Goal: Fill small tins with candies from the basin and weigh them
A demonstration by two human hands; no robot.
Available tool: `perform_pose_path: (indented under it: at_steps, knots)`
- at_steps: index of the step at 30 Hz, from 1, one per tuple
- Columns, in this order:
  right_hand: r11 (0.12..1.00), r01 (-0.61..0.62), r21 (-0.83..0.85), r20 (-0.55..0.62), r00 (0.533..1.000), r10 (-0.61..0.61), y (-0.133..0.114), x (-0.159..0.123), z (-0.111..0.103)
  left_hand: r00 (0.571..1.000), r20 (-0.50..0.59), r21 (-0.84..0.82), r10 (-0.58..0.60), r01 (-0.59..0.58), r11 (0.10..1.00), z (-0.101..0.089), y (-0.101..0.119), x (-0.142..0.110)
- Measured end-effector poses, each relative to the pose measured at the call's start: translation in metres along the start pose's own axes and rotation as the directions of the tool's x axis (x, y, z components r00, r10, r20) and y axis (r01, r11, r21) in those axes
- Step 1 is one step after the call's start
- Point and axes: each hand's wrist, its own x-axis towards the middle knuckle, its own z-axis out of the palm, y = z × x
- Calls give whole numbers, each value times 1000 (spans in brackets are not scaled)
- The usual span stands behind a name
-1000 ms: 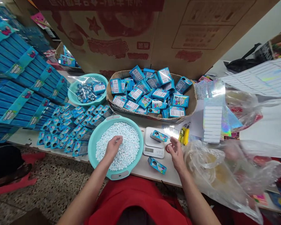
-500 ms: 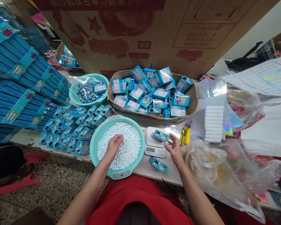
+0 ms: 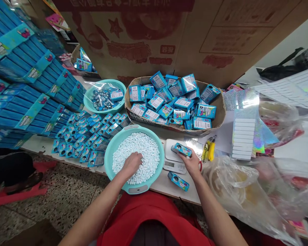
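My left hand [image 3: 133, 164] is down in a turquoise basin [image 3: 108, 155], its fingers curled into a heap of small white candies [image 3: 146, 145]. What lies inside the fingers is hidden. My right hand [image 3: 192, 164] grips the right end of a small blue candy box [image 3: 182, 149], which is over the plate of a white digital scale [image 3: 169, 155]. A round hole shows in the box's narrow side. A second blue box [image 3: 178, 181] of the same kind lies on the table in front of the scale.
Open blue boxes [image 3: 87, 140] stand in rows left of the basin. Behind are a smaller bowl [image 3: 88, 106] of shiny round pieces and a cut carton [image 3: 218, 118] full of blue boxes. A yellow-handled tool [image 3: 210, 150] and plastic bags [image 3: 228, 181] lie to the right.
My right hand has closed on the blue box at the scale. My left hand has turned palm down and pushed deeper into the candies. The view has shifted slightly.
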Motion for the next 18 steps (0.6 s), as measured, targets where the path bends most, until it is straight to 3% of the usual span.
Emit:
perform_pose_path:
  at_steps: [2,4,5,7,8,9,10,12,14,16,18]
  knots:
    - [1000,-9,7,-7,1000,9,-3,0,-1,999,-1,-97,-34,34,995,-4,-5,1]
    - [1000,-11,14,-13,1000,11,-10,-2,-2,993,7,-325,-116,112,939,-7,-13,1]
    - [1000,-6,15,-19,1000,6,-15,-5,-3,986,36,-495,-160,157,854,-9,-17,0]
    - [1000,23,1,-28,999,-23,-27,-12,-5,969,143,-820,-203,231,523,-11,-23,-3]
    - [999,46,-12,-24,999,-47,-35,-17,-6,962,193,-903,-191,251,348,-13,-25,-5]
    - [997,76,-25,-10,997,-77,-44,-21,-5,960,226,-935,-168,262,238,-15,-24,-7]
    - [993,112,-36,18,994,-111,-53,-26,-4,958,245,-943,-151,272,193,-18,-21,-9]
    - [981,190,-48,115,976,-184,-72,-34,3,962,245,-924,-125,270,271,-29,-10,-14]
    - [962,269,-50,224,942,-252,-86,-42,13,980,187,-840,-66,195,507,-46,8,-21]
    - [943,328,-56,317,902,-294,-95,-48,26,994,97,-655,59,19,755,-66,30,-30]
    - [929,365,-66,382,869,-314,-98,-53,40,973,16,-408,229,-202,890,-82,49,-39]
